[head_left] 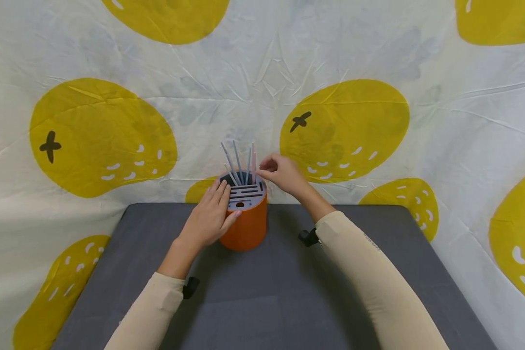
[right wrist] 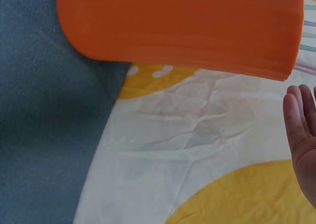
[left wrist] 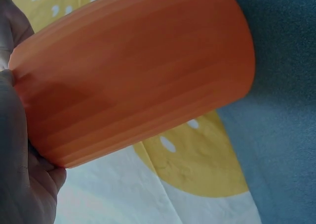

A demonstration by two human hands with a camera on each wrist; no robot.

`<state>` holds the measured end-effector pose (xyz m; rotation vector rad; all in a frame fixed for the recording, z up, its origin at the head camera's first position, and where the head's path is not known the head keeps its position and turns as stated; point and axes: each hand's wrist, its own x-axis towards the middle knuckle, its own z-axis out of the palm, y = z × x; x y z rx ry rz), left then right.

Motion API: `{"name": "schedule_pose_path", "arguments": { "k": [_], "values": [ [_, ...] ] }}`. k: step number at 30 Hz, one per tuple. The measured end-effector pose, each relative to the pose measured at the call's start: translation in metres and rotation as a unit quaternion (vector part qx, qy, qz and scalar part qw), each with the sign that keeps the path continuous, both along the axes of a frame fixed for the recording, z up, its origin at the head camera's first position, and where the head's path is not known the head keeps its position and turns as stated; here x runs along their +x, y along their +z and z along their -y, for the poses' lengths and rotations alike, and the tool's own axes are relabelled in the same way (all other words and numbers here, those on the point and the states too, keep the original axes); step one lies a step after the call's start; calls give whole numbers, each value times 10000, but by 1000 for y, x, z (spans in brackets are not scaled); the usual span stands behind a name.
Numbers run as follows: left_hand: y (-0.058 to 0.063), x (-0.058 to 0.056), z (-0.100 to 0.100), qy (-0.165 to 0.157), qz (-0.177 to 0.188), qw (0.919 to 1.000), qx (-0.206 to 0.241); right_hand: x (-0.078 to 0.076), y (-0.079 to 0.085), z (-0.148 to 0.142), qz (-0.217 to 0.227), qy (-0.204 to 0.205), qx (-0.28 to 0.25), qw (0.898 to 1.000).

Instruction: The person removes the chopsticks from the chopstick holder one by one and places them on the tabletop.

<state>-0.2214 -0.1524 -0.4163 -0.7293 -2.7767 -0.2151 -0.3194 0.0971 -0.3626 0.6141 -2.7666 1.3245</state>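
Near the far edge of the bench (head_left: 245,316) stands the orange pot (head_left: 245,231), upright, with a grey slotted top (head_left: 255,200) set in its mouth. Several thin sticks (head_left: 237,156) rise from the back of that top, some leaning left, with a pink stick (head_left: 253,163) nearly vertical at the right. The left hand (head_left: 207,211) rests on the pot's left side, its fingers straight and close together over the top, its thumb held apart toward the front rim. The right hand (head_left: 284,175) is at the right rim, just beside the pink stick, its fingers bent and its thumb near the forefinger; whether they pinch anything I cannot tell (the right wrist view cuts the hand off at its edge). Both arms wear pale sleeves (head_left: 367,277), with a small black device (head_left: 191,288) under the left wrist and another under the right. Behind the bench hangs a white cloth (head_left: 227,73) printed with big yellow fruits (head_left: 105,141), creased in places.
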Motion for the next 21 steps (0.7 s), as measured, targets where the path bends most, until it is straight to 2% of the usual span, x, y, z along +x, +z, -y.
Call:
{"name": "schedule_pose_path", "arguments": {
  "k": [8,21],
  "values": [
    [-2,0,0,-26,-178,9998,68,-1,-4,13,-181,-40,-153,9997],
    [-4,0,-1,-35,-211,9997,124,2,-9,24,-559,-277,62,9980]
  ]
}}
